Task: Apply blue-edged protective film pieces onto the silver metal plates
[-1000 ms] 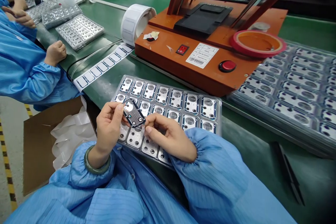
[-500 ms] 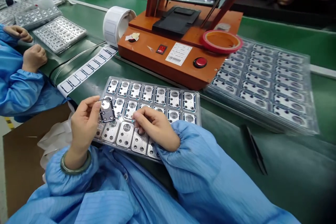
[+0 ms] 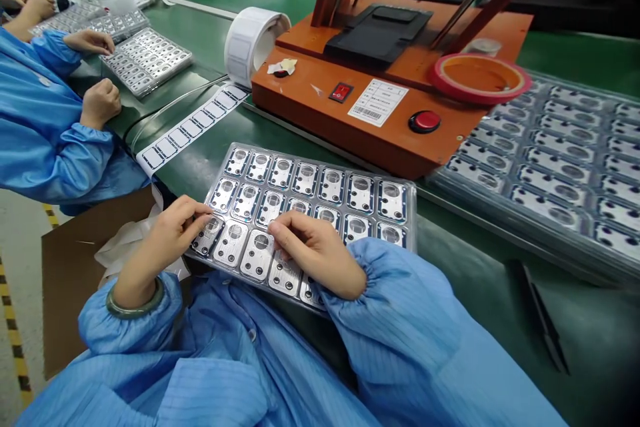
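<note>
A clear plastic tray [image 3: 411, 213] of metal plates with dark-edged oval windows lies on the green bench right in front of me. My left hand [image 3: 173, 230] rests at its near left corner, fingertips on a dark-edged metal plate [image 3: 207, 236] seated in a pocket. My right hand [image 3: 313, 252] lies across the middle of the tray, its fingers touching the plates and holding nothing. Part of the near row is hidden under my hands.
An orange machine [image 3: 360, 121] with a red button [image 3: 425, 121] stands ahead, beside a label roll [image 3: 253, 47] and label strip [image 3: 193, 127]. A stack of trays [image 3: 550, 160] lies right, black tweezers [image 3: 540, 317] below it. A co-worker's hand [image 3: 100, 103] sits left.
The dark-edged plate has gone from being held up in my left hand to lying in the tray's near left corner. My right hand has moved slightly up the tray.
</note>
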Available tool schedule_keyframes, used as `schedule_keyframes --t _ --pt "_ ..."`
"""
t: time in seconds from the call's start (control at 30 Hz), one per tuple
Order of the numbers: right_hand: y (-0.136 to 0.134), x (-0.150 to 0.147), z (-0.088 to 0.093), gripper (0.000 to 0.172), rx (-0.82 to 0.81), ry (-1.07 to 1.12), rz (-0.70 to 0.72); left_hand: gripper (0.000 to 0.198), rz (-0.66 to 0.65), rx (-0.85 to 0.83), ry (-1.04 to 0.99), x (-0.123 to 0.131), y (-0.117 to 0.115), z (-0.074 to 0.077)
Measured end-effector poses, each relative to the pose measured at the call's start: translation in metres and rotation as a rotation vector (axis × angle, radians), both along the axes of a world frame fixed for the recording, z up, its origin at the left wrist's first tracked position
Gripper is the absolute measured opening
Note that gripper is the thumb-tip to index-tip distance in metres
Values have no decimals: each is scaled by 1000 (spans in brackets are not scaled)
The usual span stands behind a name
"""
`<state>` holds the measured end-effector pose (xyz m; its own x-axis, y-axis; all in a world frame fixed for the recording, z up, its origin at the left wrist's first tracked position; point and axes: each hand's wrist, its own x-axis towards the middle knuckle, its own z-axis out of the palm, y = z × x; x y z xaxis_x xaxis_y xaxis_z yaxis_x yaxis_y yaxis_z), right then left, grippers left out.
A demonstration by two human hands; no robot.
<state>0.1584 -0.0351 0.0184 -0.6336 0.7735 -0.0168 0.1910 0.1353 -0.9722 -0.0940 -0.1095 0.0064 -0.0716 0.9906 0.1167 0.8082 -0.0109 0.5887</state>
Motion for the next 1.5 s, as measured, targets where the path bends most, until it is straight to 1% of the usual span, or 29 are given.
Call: schedule_keyframes --t 0.13,0.2,0.3,0.37,0.4,0.43,0.5,0.53,0.63,0.7,0.8,0.9,1.13,1.27,1.5 --pt "0 -1 1 31 40 -22 1 19 13 23 84 0 0 -3" --pt "-1 0 1 30 60 -20 7 19 25 44 63 0 1 -3" --pt "0 0 1 29 93 -28 31 17 104 159 21 -2 5 -5" --pt "0 1 1 30 107 -38 47 18 228 255 10 -11 12 -11" --pt "0 1 0 30 111 -42 51 19 329 296 4 -17 17 -16" --pt "1 1 -1 29 116 -43 55 20 449 325 -8 -25 23 -21" --pt "1 1 -2 29 126 -45 62 24 751 353 -47 -46 37 -35" --pt "1 1 -3 29 131 -47 62 27 835 359 -38 -57 45 -42" --pt "3 1 -5 30 133 -59 61 31 979 358 -13 -88 64 -62" --pt "3 1 -5 32 124 -67 60 33 1030 345 -1 -103 73 -72" --pt "4 2 -6 32 103 -74 70 35 1047 309 2 -115 83 -79" --pt "3 2 -5 30 97 -78 72 32 1025 281 13 -118 89 -80" --pt "3 2 -5 31 114 -108 83 27 984 276 127 -114 87 -70" --pt "3 2 -4 31 116 -122 78 24 968 283 171 -110 87 -67" --pt "3 1 -6 30 126 -116 82 23 926 246 176 -100 97 -62"
